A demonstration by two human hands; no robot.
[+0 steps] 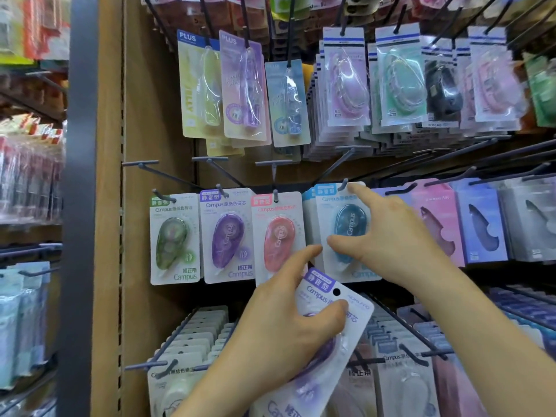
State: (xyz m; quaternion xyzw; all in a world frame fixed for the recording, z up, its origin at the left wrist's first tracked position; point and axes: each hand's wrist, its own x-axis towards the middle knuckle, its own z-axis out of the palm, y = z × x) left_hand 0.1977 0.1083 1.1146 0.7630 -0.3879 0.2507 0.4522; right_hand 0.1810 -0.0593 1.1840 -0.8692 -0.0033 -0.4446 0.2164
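I face a shop display of correction tapes on hooks. My left hand point(285, 320) grips a purple Campus tape pack point(328, 350), tilted, below the middle row, with the thumb across its card and the index finger stretched up toward the red pack point(278, 236). My right hand point(388, 236) holds the blue Campus pack point(346, 233) hanging on its hook: the index finger reaches the card's top by the hook tip, the thumb presses the blister's lower left. Green point(174, 239) and purple point(227, 236) packs hang to the left.
Metal hooks point(156, 164) jut out toward me across every row. PLUS tapes point(222, 85) and pastel blister packs point(400, 76) hang above. Pink and blue packs point(481, 227) hang to the right, white refill packs point(198, 335) below. A brown upright panel point(111, 206) borders the left.
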